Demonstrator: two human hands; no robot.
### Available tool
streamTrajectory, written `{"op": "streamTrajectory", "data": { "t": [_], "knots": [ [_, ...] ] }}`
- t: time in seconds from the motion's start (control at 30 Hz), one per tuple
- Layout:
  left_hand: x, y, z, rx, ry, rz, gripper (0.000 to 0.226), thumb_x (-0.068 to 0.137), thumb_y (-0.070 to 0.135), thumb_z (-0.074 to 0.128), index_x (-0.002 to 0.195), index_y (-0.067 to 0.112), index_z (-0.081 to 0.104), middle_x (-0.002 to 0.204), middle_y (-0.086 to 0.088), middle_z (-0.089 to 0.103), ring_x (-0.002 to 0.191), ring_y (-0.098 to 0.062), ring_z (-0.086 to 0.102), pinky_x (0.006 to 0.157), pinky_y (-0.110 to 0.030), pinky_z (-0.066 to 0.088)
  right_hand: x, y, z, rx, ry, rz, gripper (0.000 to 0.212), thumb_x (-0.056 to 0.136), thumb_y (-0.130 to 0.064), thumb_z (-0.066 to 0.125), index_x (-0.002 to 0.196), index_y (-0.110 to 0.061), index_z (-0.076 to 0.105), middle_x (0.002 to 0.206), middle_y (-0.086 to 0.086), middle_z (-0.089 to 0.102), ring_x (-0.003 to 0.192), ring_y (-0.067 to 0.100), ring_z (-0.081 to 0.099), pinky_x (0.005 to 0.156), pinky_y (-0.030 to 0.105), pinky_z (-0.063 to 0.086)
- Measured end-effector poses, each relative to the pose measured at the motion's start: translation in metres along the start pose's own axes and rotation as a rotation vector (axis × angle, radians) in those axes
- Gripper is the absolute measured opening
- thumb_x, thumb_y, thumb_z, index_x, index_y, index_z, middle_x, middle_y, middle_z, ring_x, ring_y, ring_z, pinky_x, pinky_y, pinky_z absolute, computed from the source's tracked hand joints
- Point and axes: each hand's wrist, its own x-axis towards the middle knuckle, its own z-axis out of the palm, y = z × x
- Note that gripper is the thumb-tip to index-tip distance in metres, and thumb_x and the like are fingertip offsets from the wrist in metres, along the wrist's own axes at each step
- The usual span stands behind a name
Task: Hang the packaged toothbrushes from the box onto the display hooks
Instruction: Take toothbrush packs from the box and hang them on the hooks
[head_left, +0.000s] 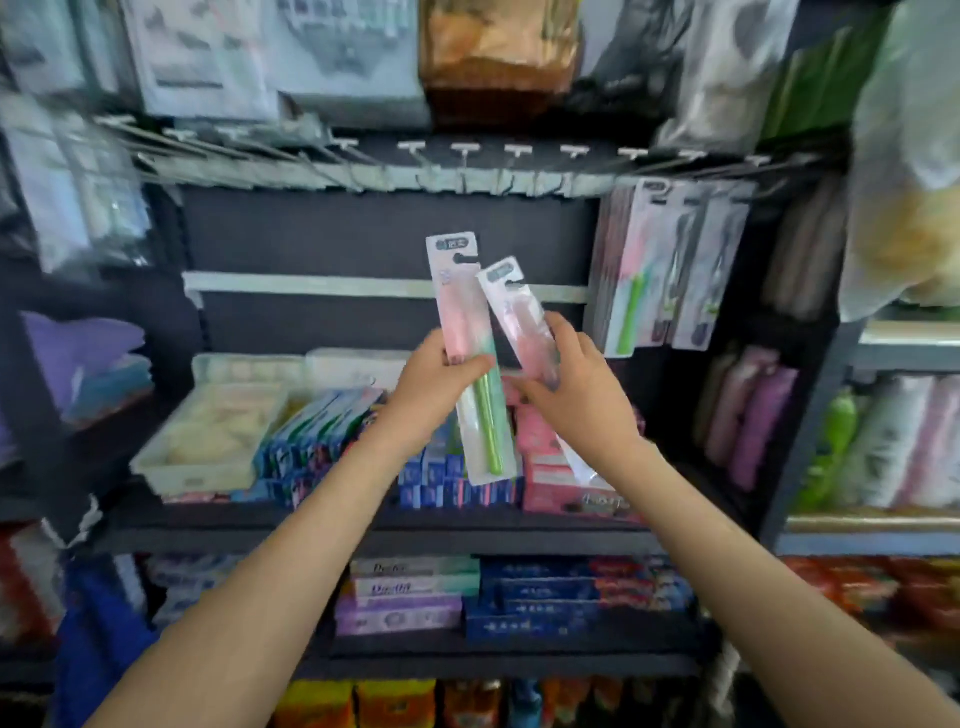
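My left hand (434, 382) grips a long packaged toothbrush (460, 312) with a green handle, held upright in front of the shelf. Just to its right, my right hand (576, 382) holds a second packaged toothbrush (519, 317), pink and tilted to the left. A row of bare display hooks (465, 150) runs across the dark back panel above both packs. Several packaged toothbrushes (670, 265) hang on the hooks at the right end of that row. The box is not in view.
Below my hands a shelf holds toothpaste boxes (322, 441), pink boxes (550, 467) and a white tray (208, 441). More boxes fill the lower shelf (467, 597). Bagged goods hang above and at the right (909, 182). Bottles (753, 415) stand at the right.
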Motion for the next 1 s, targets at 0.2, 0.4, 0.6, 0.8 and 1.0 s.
{"op": "streamTrajectory", "data": {
  "t": [0.2,0.4,0.6,0.8,1.0],
  "knots": [
    [0.053,0.037,0.025,-0.007,-0.003,0.062,0.026,0.088,0.015,0.064,0.114,0.011,0.059,0.101,-0.002,0.066,0.091,-0.014,0.062,0.07,-0.022,0.045,0.046,0.036,-0.055,-0.125,0.081,0.055,0.067,0.088,-0.026,0.066,0.144,-0.019,0.029,0.128,0.012,0.048,0.111,0.034,0.049,0.077,0.041,0.045],
    [0.075,0.059,0.032,0.012,0.026,0.108,0.03,0.09,0.014,0.062,0.118,0.012,0.055,0.105,0.001,0.062,0.091,-0.009,0.058,0.069,-0.02,0.043,0.088,0.059,-0.073,-0.345,0.096,0.056,0.063,0.092,-0.02,0.059,0.147,-0.02,0.028,0.119,0.015,0.05,0.111,0.036,0.046,0.082,0.044,0.045],
    [0.086,0.055,0.036,0.03,0.037,0.123,0.034,0.09,0.015,0.062,0.124,0.012,0.053,0.112,-0.002,0.062,0.103,-0.015,0.059,0.072,-0.02,0.045,0.12,0.065,-0.064,-0.509,0.096,0.18,0.069,0.096,-0.029,0.055,0.15,-0.017,0.014,0.134,0.014,0.042,0.121,0.035,0.043,0.085,0.045,0.049],
    [0.093,0.04,0.039,0.025,0.046,0.118,0.036,0.091,0.016,0.063,0.125,0.012,0.053,0.115,-0.003,0.062,0.106,-0.017,0.06,0.084,-0.027,0.048,0.137,0.066,-0.05,-0.567,0.062,0.202,0.072,0.097,-0.032,0.053,0.151,-0.012,0.01,0.138,0.014,0.042,0.122,0.034,0.043,0.086,0.041,0.047],
    [0.093,0.028,0.038,0.009,0.062,0.097,0.034,0.091,0.018,0.063,0.123,0.014,0.053,0.114,-0.002,0.062,0.105,-0.016,0.059,0.086,-0.029,0.049,0.16,0.063,-0.033,-0.379,0.041,0.269,0.073,0.094,-0.036,0.058,0.146,-0.001,0.021,0.133,0.016,0.048,0.117,0.034,0.054,0.081,0.038,0.048]
  ]
}}
